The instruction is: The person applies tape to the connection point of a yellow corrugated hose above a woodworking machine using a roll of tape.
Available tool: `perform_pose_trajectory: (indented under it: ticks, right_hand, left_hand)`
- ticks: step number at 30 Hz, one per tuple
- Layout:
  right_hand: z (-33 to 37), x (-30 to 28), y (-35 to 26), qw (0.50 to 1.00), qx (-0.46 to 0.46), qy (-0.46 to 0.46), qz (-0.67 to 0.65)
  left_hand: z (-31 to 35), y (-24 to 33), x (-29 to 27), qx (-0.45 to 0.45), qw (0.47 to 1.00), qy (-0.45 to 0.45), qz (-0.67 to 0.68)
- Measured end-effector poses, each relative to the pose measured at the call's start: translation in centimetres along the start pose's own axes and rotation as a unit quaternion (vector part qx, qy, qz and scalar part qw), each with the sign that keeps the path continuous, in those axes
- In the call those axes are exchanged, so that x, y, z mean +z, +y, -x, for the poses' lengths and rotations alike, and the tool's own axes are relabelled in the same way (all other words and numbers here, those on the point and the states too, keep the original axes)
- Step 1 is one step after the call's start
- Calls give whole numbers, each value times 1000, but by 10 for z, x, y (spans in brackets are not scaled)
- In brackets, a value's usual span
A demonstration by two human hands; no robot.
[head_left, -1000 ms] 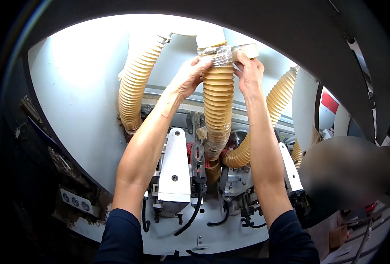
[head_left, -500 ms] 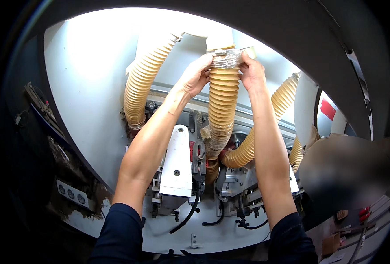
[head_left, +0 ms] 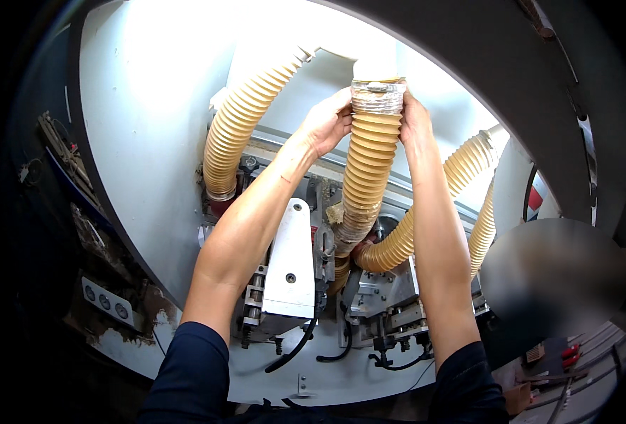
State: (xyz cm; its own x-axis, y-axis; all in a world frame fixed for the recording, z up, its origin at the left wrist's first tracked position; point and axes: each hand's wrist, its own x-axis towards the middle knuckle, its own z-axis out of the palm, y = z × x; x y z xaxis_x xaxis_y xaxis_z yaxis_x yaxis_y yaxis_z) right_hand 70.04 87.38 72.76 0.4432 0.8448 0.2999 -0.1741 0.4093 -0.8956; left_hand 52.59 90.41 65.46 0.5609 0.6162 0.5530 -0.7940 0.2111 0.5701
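The middle ribbed hose [head_left: 366, 152] looks like semi-glossy tan plastic, bound near its top in crinkled, shiny clear tape [head_left: 378, 104] below a metallic clamp [head_left: 378, 87]. The pale housing panel [head_left: 132, 120] looks smooth and painted (glare washes out its upper part). The navy sleeve [head_left: 189, 371] is matt cloth; the white cover plate [head_left: 293, 247] appears smooth.

Glare across pale panel [head_left: 147, 127], dark curved edges, smeared blur lower right
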Motion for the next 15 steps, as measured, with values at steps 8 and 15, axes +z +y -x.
perform_pose_trajectory:
  ticks: [8,15]
  right_hand:
    - [-5,9,-7,990,100,-96,-36]
    - [-4,6,-10,993,94,-72,-13]
  left_hand:
    - [-21,27,-19,30,973,34,-225]
    - [-61,29,-17,39,834,-74,-546]
